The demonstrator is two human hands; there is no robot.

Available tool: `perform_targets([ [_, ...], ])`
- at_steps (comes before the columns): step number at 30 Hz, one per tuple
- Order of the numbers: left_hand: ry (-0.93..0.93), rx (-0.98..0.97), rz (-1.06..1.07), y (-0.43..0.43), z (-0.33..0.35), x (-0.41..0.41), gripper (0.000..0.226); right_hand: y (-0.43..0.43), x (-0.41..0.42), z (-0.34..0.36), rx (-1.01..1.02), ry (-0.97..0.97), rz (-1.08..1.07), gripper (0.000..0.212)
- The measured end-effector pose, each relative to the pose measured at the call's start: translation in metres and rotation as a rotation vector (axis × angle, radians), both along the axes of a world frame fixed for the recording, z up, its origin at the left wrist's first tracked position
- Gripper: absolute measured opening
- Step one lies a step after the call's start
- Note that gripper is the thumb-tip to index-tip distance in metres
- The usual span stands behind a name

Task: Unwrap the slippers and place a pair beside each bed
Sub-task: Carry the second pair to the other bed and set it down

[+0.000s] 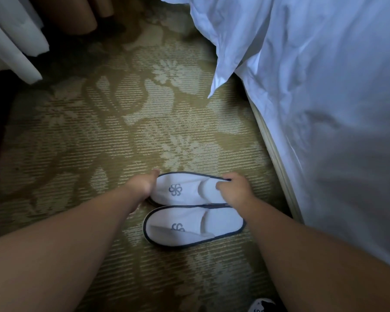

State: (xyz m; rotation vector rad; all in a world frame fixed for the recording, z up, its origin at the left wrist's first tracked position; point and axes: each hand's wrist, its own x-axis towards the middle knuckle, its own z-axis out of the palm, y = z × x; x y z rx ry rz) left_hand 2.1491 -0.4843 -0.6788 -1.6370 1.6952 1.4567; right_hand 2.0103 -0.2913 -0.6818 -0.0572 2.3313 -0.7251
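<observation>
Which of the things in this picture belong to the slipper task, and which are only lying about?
For the task:
- far slipper, held by left hand and right hand
- near slipper, beside it
- bed

Only lying about:
- curtains, top left
- patterned carpet
- black-and-white shoe, bottom edge

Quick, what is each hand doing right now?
Left hand: at the toe of the far slipper; its grip cannot be told.
Right hand: pinching that slipper's heel edge.
</observation>
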Motion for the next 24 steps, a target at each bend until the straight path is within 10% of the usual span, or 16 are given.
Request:
perform_targets([
  [8,0.029,0.033,-0.029,0.004,-0.013,-0.017,0.079,0.002,-0.021,-0.007,0.037,-0.385,-0.356,0.077],
  [24,0.194,-0.025,0.290,-0.043,-0.013,-0.059,0.085,-0.055,-0.102,0.029,-0.028,-0.277,-0.293,0.069],
])
